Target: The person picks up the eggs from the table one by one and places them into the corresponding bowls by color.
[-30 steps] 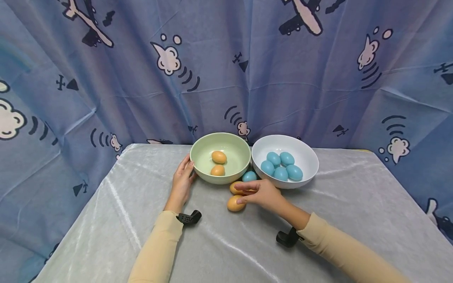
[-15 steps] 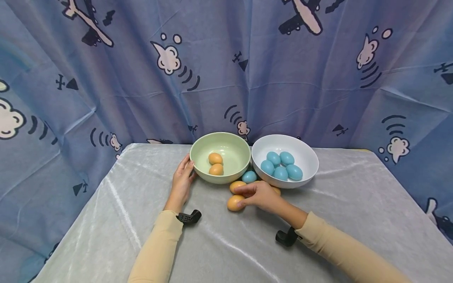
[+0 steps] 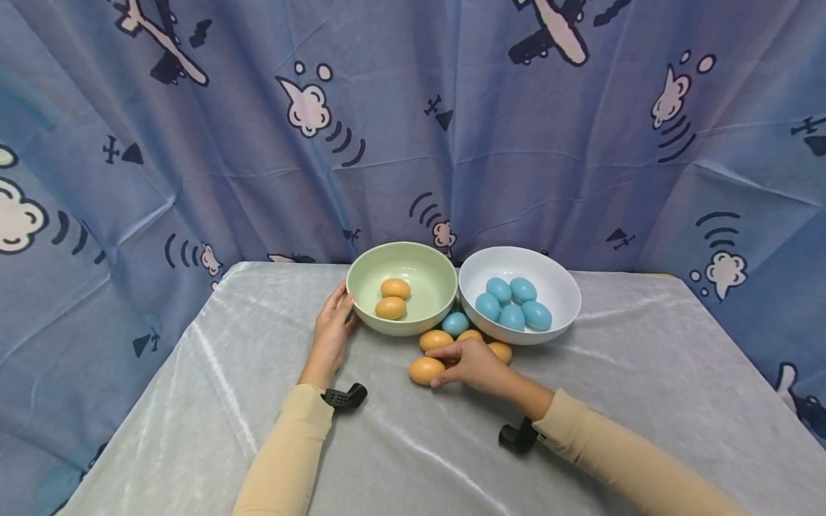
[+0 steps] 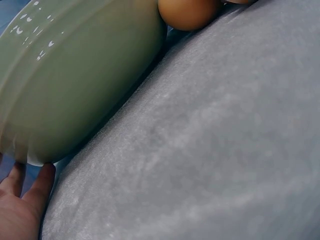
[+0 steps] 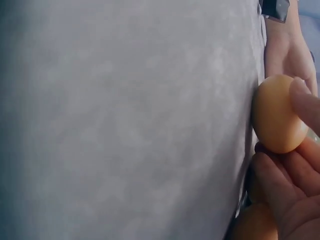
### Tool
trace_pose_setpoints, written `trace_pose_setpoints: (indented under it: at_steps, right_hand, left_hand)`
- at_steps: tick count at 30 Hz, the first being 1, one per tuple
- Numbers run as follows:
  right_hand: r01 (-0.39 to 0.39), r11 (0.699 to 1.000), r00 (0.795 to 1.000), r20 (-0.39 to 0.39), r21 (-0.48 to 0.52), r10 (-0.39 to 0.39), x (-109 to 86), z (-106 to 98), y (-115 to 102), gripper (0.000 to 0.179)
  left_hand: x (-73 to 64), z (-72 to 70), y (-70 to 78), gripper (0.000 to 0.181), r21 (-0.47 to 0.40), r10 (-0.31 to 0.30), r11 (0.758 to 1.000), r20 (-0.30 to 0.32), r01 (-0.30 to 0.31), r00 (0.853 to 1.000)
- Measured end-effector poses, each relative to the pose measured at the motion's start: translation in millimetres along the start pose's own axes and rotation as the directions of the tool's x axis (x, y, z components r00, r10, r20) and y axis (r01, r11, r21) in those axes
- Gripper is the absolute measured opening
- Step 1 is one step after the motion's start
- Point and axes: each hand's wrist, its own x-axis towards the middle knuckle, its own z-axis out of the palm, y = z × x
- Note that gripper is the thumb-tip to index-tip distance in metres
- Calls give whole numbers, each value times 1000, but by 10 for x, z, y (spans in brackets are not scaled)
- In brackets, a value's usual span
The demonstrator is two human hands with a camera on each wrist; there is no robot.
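My left hand (image 3: 331, 331) rests against the left side of a green bowl (image 3: 439, 287), its fingertips touching the bowl's outer wall in the left wrist view. Two orange eggs lie inside that bowl. In front of the bowls, my right hand (image 3: 474, 365) pinches an orange egg (image 3: 424, 371) between thumb and fingers. The right wrist view shows the thumb (image 5: 305, 102) on this egg (image 5: 275, 117), with the other fingers beneath it. Another orange egg (image 3: 435, 340) lies just behind the fingers. Two more orange eggs (image 3: 500, 352) are partly hidden by the hand.
A white bowl (image 3: 563, 294) holding several blue eggs (image 3: 537, 314) stands right of the green one. One blue egg (image 3: 455, 324) lies on the table between the bowls' fronts. Grey cloth covers the table (image 3: 213, 401); a blue patterned curtain (image 3: 387, 129) hangs behind.
My right hand has come slightly down and left, its thumb and fingers closing on the front orange egg, which shifted left a little. The two eggs in the green bowl rolled slightly. The left hand stays put.
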Motion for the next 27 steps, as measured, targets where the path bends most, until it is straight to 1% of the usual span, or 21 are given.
trace_pose_setpoints:
  at_steps: [4, 9, 14, 17, 18, 20, 22, 24, 27]
  right_hand:
    - [-23, 999, 1000, -19, 22, 24, 12, 22, -6, 48]
    - [-27, 999, 999, -44, 25, 28, 10, 38, -32, 46]
    - [13, 1000, 994, -105, -5, -13, 5, 24, -95, 48]
    - [25, 1000, 990, -136, -12, -27, 21, -20, -174, 49]
    - [18, 1000, 989, -144, -11, -20, 28, -41, -208, 49]
    - [3, 1000, 989, -148, 25, 1, 49, -84, -272, 49]
    - [-30, 998, 987, -154, 55, 38, 62, -133, -351, 48]
    - [-40, 997, 985, -163, 70, 51, 75, -182, -422, 48]
    - [-28, 998, 980, -194, 55, 38, 98, -249, -523, 47]
  left_hand:
    - [2, -1, 5, 55, 0, -2, 1000, 3, 2, 1000]
    - [5, -1, 7, 54, 1, -6, 1000, -2, 6, 1000]
    - [4, -5, 2, 54, 10, -6, 1000, 5, 6, 1000]
    - [5, -10, 2, 54, 14, -9, 1000, 5, 9, 1000]
    - [8, -13, -1, 54, 14, -10, 1000, 5, 10, 1000]
    - [7, -13, -2, 54, 9, -14, 1000, 2, 14, 1000]
    - [2, -20, -8, 55, 12, -10, 1000, 7, 10, 1000]
    - [-4, -18, -13, 55, 10, -8, 1000, 6, 8, 1000]
    - [-6, -13, -14, 56, 12, -3, 1000, 8, 3, 1000]
